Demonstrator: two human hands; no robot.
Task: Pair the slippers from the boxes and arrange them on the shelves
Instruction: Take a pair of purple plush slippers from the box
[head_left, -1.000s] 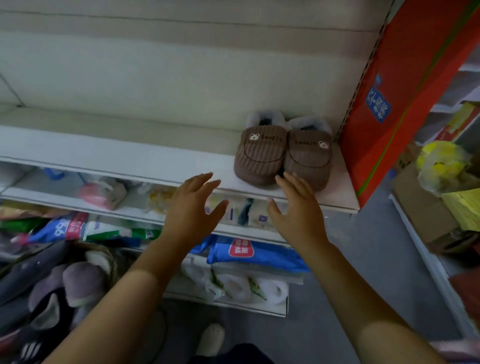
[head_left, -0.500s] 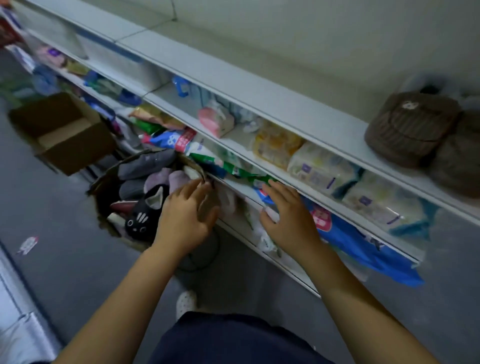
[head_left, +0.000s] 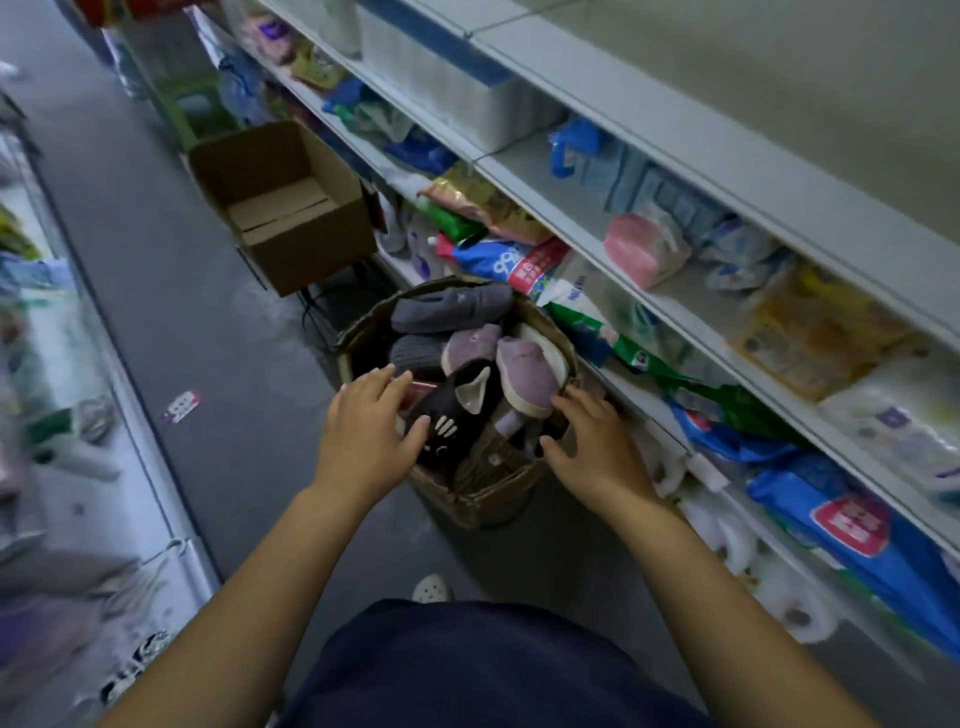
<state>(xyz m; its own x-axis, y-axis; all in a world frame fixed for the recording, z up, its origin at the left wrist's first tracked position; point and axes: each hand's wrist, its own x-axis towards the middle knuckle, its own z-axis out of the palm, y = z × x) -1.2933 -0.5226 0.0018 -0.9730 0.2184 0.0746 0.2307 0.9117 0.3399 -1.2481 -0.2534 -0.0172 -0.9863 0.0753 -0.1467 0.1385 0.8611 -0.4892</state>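
Observation:
A cardboard box on the floor holds several slippers: a grey one at the far side, two purple ones with pale soles, and a dark cat-faced one near me. My left hand hovers at the box's left rim, fingers spread and relaxed, next to the cat slipper. At the right rim my right hand is spread open just below a purple slipper. Neither hand holds anything.
An empty open cardboard box stands further along the aisle floor. White shelves on the right carry packaged goods and tissue packs. Another shelf unit runs down the left. My foot is on the grey floor.
My view swung from the shelf with the brown slipper pair down to the slipper box. Both hands dropped from the shelf edge to the box's rims.

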